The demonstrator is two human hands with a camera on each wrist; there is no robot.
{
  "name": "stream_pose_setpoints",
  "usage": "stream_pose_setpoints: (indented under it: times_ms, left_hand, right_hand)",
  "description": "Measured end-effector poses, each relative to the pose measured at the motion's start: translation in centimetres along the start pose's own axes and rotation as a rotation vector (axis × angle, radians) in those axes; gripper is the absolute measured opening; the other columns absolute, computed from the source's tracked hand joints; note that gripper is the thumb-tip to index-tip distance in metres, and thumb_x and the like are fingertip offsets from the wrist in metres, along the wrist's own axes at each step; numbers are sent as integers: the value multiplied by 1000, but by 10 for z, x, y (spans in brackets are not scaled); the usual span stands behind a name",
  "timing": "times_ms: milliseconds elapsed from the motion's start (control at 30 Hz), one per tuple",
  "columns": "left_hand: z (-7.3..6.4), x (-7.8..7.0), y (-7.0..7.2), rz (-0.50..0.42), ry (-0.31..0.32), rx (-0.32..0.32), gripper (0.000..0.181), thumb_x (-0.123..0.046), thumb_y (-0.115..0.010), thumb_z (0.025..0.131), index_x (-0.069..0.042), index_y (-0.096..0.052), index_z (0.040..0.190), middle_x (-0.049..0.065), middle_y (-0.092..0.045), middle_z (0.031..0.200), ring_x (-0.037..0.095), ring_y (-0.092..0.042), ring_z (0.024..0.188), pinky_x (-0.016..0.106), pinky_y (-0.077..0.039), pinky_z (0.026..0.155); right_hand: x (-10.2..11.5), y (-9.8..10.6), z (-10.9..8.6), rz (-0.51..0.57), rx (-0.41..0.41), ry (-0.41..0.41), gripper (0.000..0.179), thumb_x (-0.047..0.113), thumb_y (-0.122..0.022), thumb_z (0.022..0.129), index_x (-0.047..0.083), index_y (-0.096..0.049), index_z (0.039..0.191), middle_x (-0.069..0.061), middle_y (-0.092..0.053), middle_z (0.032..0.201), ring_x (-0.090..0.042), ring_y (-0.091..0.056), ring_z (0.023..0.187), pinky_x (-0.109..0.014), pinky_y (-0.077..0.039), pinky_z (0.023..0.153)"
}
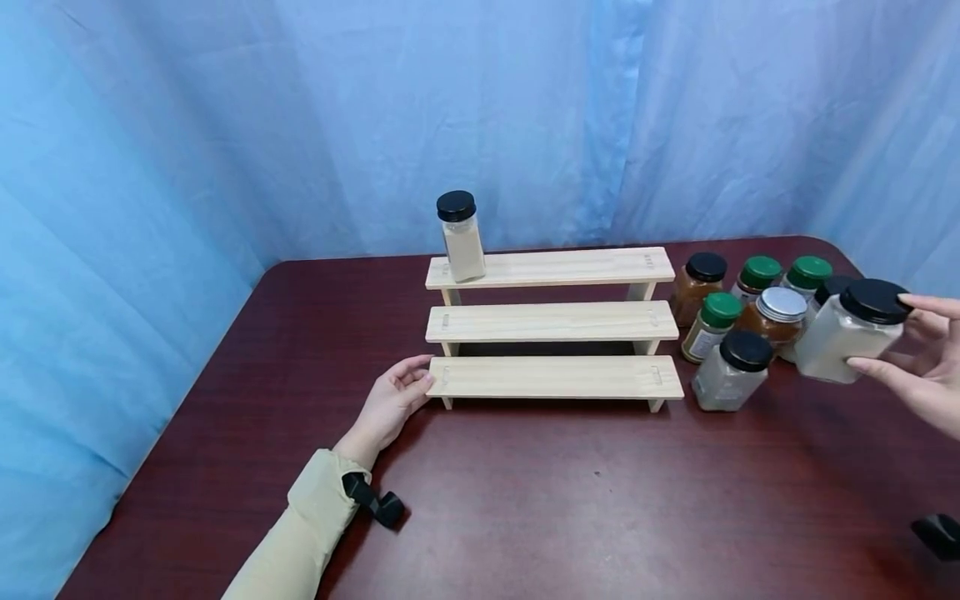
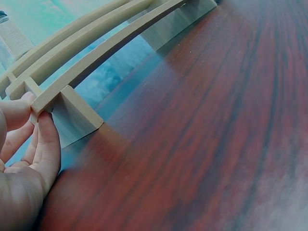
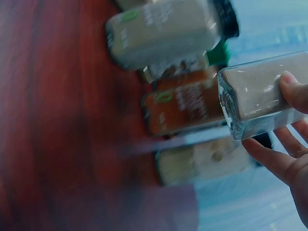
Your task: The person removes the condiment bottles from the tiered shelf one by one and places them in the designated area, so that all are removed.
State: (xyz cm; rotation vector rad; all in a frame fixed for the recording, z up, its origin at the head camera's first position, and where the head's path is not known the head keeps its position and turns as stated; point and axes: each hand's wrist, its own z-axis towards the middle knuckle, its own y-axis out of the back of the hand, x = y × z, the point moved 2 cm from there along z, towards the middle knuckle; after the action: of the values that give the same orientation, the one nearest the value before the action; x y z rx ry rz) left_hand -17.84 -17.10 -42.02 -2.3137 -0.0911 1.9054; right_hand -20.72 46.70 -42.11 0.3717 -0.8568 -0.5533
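Observation:
A three-step wooden rack (image 1: 555, 377) stands on the table. My left hand (image 1: 392, 406) pinches the left end of its lowest board, thumb on top and fingers beneath in the left wrist view. At the right, my right hand (image 1: 930, 358) holds a square glass spice jar (image 1: 842, 343) of pale powder, with a black lid. The right wrist view shows this held jar (image 3: 260, 89) raised and tilted, its base toward the other jars. On the rack's top step, at the left end, sits a tall black-lidded jar of pale powder (image 1: 465, 248).
Several spice jars crowd right of the rack: a black-lidded grey one (image 1: 727, 383) in front, a green-capped one (image 1: 707, 337), a silver-lidded reddish one (image 1: 772, 321) and a black-lidded brown one (image 1: 692, 292). Blue curtains (image 1: 465, 108) hang behind the dark red table (image 1: 525, 500).

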Motion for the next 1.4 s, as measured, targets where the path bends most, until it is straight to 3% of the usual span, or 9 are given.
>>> stream_pose_setpoints:
  times_ms: [167, 333, 533, 600, 967, 1033, 1167, 1267, 1400]
  left_hand:
    - [-1, 1, 2, 26, -2, 4, 44, 2, -49, 95, 6, -38, 138, -5, -55, 91, 3, -58, 79, 17, -50, 73]
    - [-1, 1, 2, 17, -2, 3, 44, 3, -48, 95, 6, -37, 138, -7, -55, 88, 3, -58, 79, 17, -50, 73]
    - [-2, 1, 1, 10, -5, 0, 45, 4, -49, 95, 6, -37, 138, -7, -54, 88, 2, -58, 79, 16, -50, 73]
    - [-2, 2, 1, 8, -5, 3, 45, 4, -48, 95, 6, -37, 138, -7, -55, 89, 2, -58, 79, 16, -50, 74]
    - [-1, -1, 0, -2, -13, 8, 45, 5, -48, 94, 9, -37, 137, -5, -55, 90, 1, -59, 79, 16, -51, 75]
    - [-1, -1, -1, -1, -12, 8, 45, 5, -49, 94, 9, -37, 138, -5, -55, 90, 1, -59, 79, 15, -51, 75]
    - [-1, -1, -1, -2, -14, 8, 45, 5, -48, 94, 9, -36, 138, -5, -55, 89, 1, -59, 78, 15, -51, 74]
    - [-1, 0, -1, -2, -13, 9, 45, 6, -48, 94, 9, -36, 138, -6, -55, 89, 1, -59, 78, 16, -51, 74]
    - [-1, 0, 0, 3, -12, 3, 45, 5, -48, 94, 8, -37, 138, -5, -55, 89, 2, -59, 78, 16, -50, 73]
  right_hand:
    - [8, -8, -10, -32, 8, -53, 90, -27, -63, 69, 4, -24, 145, 11, -48, 130, 6, -47, 116, 1, -39, 78]
    - [32, -18, -13, -142, 91, -14, 85, -16, -63, 73, 5, -24, 145, 26, -40, 121, 16, -45, 102, 3, -39, 73]
    - [93, -33, -8, -162, 200, -31, 74, 23, -58, 82, -1, -19, 139, 35, -29, 117, 27, -34, 95, 5, -38, 62]
    - [109, -36, -5, -148, 211, -25, 71, 22, -56, 81, -5, -18, 136, 35, -25, 119, 27, -32, 97, 5, -37, 61]
    - [89, -40, -18, -117, 226, -108, 73, 16, -58, 80, -3, -18, 138, 35, -23, 121, 29, -32, 94, 3, -38, 62]
    - [84, -41, -20, -119, 223, -120, 74, 15, -61, 80, -2, -18, 138, 32, -25, 121, 30, -33, 93, 3, -39, 62]
    - [83, -40, -21, -143, 227, -132, 78, 4, -67, 78, -2, -17, 138, -7, -46, 121, 32, -33, 89, 3, -39, 59]
    - [86, -40, -20, -187, 236, -142, 81, 6, -68, 76, -3, -17, 138, -34, -43, 112, 33, -32, 86, 3, -38, 58]
    - [91, -41, -19, -181, 250, -132, 84, 5, -69, 74, -4, -16, 138, -38, -44, 111, 33, -32, 86, 3, -38, 58]
